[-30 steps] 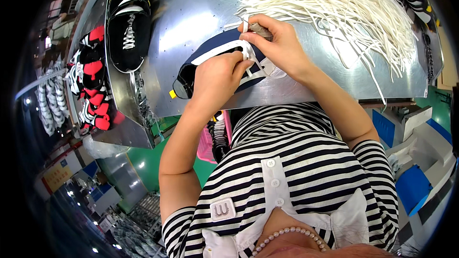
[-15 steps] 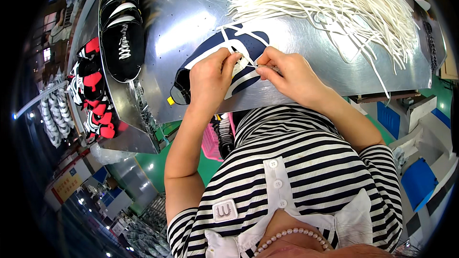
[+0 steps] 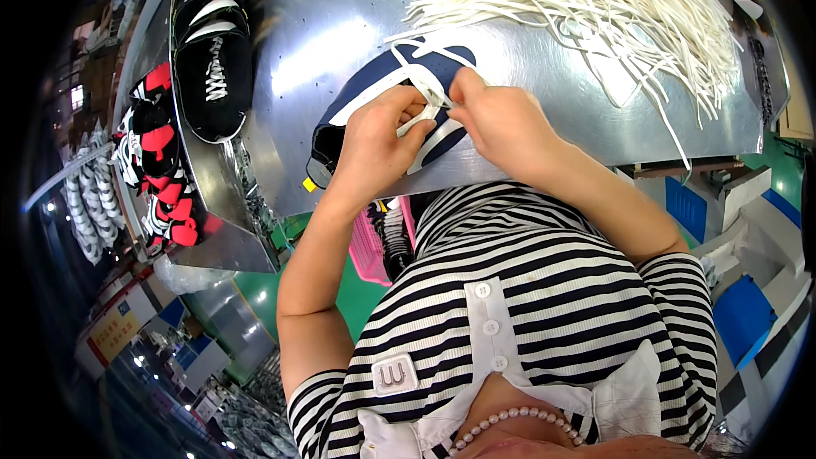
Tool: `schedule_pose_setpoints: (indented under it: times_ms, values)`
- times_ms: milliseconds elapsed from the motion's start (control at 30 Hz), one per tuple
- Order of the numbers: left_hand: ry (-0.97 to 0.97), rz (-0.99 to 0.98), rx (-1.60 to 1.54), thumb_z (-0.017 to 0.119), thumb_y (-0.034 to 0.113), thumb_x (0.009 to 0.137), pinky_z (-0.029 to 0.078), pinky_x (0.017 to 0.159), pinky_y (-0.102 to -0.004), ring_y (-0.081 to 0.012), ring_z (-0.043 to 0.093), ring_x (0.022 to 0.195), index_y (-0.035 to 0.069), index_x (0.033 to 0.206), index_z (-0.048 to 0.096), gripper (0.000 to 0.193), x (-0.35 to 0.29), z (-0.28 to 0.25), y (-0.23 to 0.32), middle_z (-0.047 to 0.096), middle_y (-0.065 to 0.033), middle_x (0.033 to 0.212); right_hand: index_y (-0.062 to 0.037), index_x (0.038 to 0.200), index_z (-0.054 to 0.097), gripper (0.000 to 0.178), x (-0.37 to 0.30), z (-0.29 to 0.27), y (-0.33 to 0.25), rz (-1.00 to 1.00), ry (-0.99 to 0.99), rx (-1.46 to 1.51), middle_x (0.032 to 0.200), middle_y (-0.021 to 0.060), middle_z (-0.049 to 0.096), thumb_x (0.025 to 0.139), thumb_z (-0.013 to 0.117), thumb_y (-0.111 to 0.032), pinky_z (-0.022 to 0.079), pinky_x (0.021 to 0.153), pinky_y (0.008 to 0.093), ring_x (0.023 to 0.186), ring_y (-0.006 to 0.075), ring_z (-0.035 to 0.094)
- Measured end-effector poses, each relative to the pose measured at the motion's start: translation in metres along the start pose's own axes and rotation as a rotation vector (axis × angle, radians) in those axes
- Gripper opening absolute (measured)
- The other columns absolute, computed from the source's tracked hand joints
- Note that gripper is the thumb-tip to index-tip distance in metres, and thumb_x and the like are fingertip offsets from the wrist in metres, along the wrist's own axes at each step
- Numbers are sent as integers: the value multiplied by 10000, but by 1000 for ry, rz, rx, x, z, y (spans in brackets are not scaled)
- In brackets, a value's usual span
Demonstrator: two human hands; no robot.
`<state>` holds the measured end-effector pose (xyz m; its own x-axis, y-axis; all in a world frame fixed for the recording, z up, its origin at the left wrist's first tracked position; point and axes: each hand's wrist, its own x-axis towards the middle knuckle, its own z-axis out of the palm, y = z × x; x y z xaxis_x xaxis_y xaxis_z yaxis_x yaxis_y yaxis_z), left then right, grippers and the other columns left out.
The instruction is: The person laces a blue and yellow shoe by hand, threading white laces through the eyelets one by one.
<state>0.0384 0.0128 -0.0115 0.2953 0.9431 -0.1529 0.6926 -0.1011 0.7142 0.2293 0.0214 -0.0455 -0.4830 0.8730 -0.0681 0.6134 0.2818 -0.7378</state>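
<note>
A navy blue shoe (image 3: 364,77) with white panels lies on the metal table, its toe pointing away to the right. My left hand (image 3: 381,138) is closed on the white lacing edge of the shoe, thumb and fingers bent around it. Close beside it, my right hand (image 3: 503,121) pinches a white shoelace (image 3: 448,104) at the shoe's eyelets. A loose length of lace crosses the toe. My fingers partly cover the shoe's opening and the lace tip.
A large heap of white laces (image 3: 586,0) spreads over the back right of the metal table (image 3: 297,127). Black shoes (image 3: 212,85) line a tray at the left, with red, black and white shoe parts (image 3: 161,153) beyond. Below the table edge stands a pink basket (image 3: 365,246).
My right hand has moved slightly up and left, turning its back upward, closer to the eyelets. My left fingers have curled further around the lacing edge.
</note>
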Motion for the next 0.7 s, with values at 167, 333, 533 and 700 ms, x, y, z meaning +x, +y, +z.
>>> schedule_pose_setpoints:
  times_ms: [167, 333, 533, 700]
  values:
    - [128, 61, 84, 682, 6, 799, 525, 721, -379, -322, 669, 828, 2, 999, 635, 206, -10, 10, -2, 660, -150, 919, -20, 1033, 433, 232, 11, 30, -6, -183, 147, -162, 727, 180, 653, 901, 596, -120, 503, 561, 452, 655, 370, 653]
    - [191, 220, 346, 652, -2, 790, 496, 636, -366, -276, 621, 722, 61, 1035, 663, 253, -28, 4, 5, 597, -89, 817, 17, 963, 511, 162, -21, -13, -10, -171, 45, -21, 784, 181, 676, 892, 582, -109, 527, 628, 423, 745, 334, 687]
    - [310, 554, 615, 637, 84, 759, 476, 575, -293, -145, 596, 684, 122, 983, 694, 235, -55, 7, -2, 544, 14, 764, -40, 1036, 606, 274, -12, -87, 18, 129, 247, 484, 934, 52, 685, 917, 673, -278, 498, 745, 267, 847, 129, 638]
    - [252, 138, 116, 633, 180, 897, 519, 705, -354, -280, 653, 766, 50, 1117, 668, 258, -37, -9, -2, 655, -106, 864, -40, 1089, 526, 457, 18, -37, 13, 87, 131, 591, 997, 75, 638, 791, 818, -227, 482, 804, 276, 910, 142, 589]
